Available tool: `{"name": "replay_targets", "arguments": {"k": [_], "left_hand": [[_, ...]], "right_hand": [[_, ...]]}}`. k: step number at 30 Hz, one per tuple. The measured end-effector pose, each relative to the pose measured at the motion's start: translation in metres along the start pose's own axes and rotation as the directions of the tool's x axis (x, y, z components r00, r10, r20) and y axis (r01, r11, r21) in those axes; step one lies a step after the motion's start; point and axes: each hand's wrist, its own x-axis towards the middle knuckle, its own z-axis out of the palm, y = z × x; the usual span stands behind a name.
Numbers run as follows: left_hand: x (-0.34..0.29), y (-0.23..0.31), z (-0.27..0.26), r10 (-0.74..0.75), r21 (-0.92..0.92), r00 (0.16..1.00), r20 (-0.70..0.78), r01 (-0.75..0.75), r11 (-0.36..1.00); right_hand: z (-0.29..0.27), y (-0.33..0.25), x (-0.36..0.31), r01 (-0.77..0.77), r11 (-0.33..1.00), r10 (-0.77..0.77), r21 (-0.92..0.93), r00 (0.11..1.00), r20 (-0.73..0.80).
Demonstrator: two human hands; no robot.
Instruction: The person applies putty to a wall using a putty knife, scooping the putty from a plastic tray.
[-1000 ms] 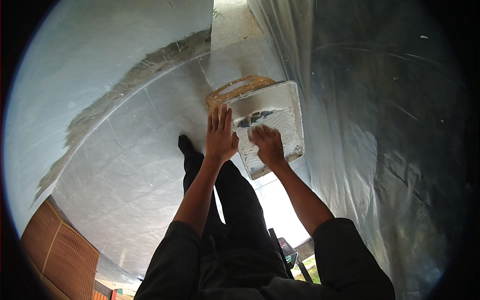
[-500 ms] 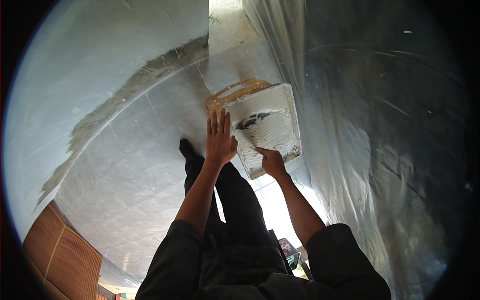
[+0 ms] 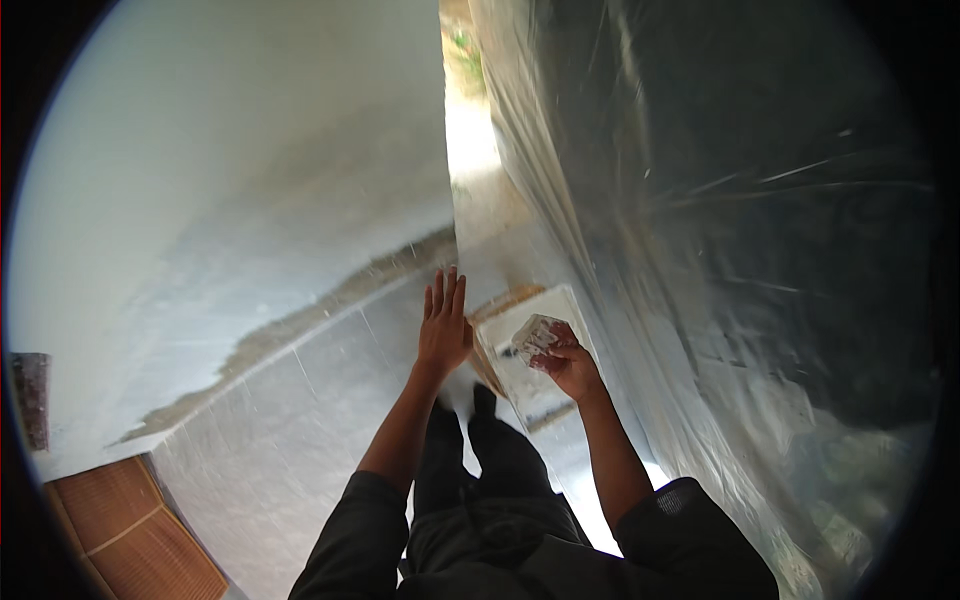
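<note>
My left hand (image 3: 443,325) is flat with its fingers stretched out, resting against the left edge of a square board (image 3: 530,385) smeared with white paste. Whether it grips the board I cannot tell. My right hand (image 3: 572,366) is closed around a small flat tool (image 3: 535,335) coated in white paste, held just above the board's upper part. Both forearms come up from the lower edge, in dark sleeves.
A white wall (image 3: 230,200) rises at the left, with a rough grey-brown band along its base above the pale tiled floor (image 3: 290,430). A clear plastic sheet (image 3: 720,260) hangs at the right. A brown wooden panel (image 3: 120,530) sits lower left. My dark-trousered legs (image 3: 490,460) stand below the board.
The view has tilted up, so hands and board sit lower in the picture. My right hand has closed on the paste-coated tool and lifted it off the board.
</note>
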Motion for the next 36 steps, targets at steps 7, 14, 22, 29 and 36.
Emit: {"name": "replay_targets", "arguments": {"k": [7, 14, 22, 29, 36], "left_hand": [[0.097, 0.017, -0.178, 0.22, 0.176, 0.919, -0.329, -0.169, 0.97], [0.164, 0.037, -0.392, 0.532, 0.48, 0.629, -0.567, -0.274, 0.834], [0.197, 0.028, -0.527, 0.692, 0.689, 0.401, -0.601, -0.179, 0.702], [0.205, 0.03, -0.517, 0.699, 0.718, 0.394, -0.596, -0.129, 0.684], [0.203, 0.027, -0.519, 0.69, 0.728, 0.384, -0.613, -0.064, 0.682]], "right_hand": [[0.195, -0.092, 0.046, 0.244, 0.969, -0.222, -0.029, 0.92, 0.324], [0.441, -0.183, 0.04, 0.633, 0.75, -0.504, -0.192, 0.735, 0.453], [0.659, -0.258, 0.012, 0.903, -0.4, -0.633, -0.159, -0.147, 0.76], [0.731, -0.292, 0.023, 0.168, -0.97, -0.24, -0.176, -0.541, 0.806], [0.68, -0.255, 0.086, 0.155, -0.963, -0.268, -0.22, -0.487, 0.831]]}}
